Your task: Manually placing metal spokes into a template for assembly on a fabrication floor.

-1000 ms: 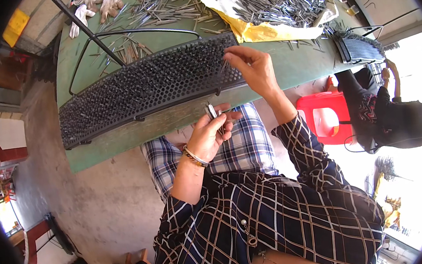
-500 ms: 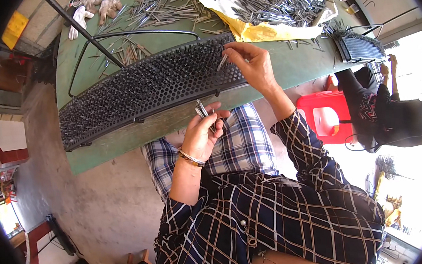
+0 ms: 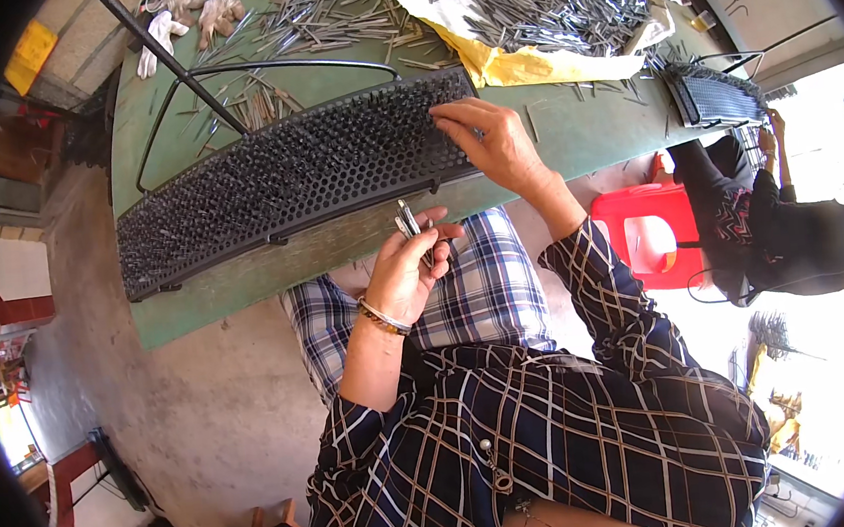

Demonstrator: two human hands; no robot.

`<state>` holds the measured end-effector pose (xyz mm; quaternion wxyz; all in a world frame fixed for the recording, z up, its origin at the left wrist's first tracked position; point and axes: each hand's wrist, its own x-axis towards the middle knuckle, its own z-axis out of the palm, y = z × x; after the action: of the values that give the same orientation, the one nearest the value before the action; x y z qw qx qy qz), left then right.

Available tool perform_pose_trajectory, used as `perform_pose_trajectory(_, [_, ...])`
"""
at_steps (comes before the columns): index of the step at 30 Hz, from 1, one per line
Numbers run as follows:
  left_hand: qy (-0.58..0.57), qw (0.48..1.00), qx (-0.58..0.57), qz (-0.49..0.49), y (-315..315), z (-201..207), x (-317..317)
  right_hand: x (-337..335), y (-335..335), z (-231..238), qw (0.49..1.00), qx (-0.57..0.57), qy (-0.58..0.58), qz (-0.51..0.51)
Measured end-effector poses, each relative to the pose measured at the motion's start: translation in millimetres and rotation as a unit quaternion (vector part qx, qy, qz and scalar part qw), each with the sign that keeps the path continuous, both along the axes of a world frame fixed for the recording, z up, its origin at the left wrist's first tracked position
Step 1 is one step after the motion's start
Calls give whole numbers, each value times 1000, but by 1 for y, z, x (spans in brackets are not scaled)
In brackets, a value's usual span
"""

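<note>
A long, curved black rack point(image 3: 337, 209) full of round holes lies across the near side of the green table, with thin dark metal rods standing in many of its holes. My left hand point(image 3: 407, 265) is below the rack's front edge, closed round a small bunch of metal rods point(image 3: 408, 219) whose tips stick up past the fingers. Over the right end of the rack is my right hand point(image 3: 497, 141), thumb and fingers pinched together at the holes. Whatever sits between those fingertips is hidden.
Behind the rack, a white and yellow sack point(image 3: 515, 63) lies spread under a heap of metal rods point(image 3: 550, 1). More loose rods point(image 3: 320, 16) and work gloves point(image 3: 217, 15) lie at the far left. To the right are a red stool point(image 3: 653, 203), another rack point(image 3: 713, 92) and a seated person point(image 3: 800, 220).
My right hand has shifted slightly left and down along the rack, and the rods seen in its fingers before no longer show. The left hand stays nearly still with its bunch.
</note>
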<state>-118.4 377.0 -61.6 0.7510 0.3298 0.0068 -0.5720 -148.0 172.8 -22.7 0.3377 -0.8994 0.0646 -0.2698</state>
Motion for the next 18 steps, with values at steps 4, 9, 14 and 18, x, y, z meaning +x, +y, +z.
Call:
perform_pose_trajectory(4, [2, 1000, -4, -11, -2, 3, 0, -2, 2, -7, 999, -48, -22, -5])
perform_pose_trajectory(9, [-21, 1000, -4, -23, -2, 5, -3, -1, 4, -5, 992, -121, -27, -29])
perform_pose_trajectory(14, [-54, 995, 22, -79, 0, 18, -5, -4, 7, -5, 991, -125, -25, -31])
perform_pose_trajectory(18, [-54, 995, 9, -79, -1, 14, -5, 0, 9, -1, 988, -151, -27, -16])
